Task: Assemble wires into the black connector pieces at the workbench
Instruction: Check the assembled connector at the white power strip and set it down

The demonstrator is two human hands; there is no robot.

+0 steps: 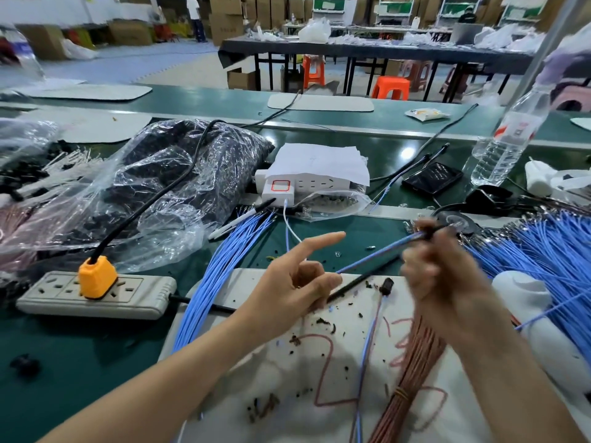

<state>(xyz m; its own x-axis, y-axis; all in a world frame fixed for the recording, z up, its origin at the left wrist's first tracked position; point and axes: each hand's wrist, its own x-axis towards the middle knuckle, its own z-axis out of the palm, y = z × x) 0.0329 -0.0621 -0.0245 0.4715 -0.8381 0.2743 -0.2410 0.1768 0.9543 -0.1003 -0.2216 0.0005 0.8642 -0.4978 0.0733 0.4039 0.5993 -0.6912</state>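
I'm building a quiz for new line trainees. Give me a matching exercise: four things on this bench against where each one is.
Things: 1 orange plug; 2 water bottle; 3 brown wire bundle; 4 single blue wire.
Places: A on the white mat; B standing at far right; C in the grey power strip; D gripped by the right hand.
Pairs: 1-C, 2-B, 3-A, 4-D.

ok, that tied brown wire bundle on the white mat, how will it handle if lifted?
Probably droops: the brown wire bundle is thin strands, and loose ones nearby lie curled. The yellow band should hold it together, though ends fan out above it.
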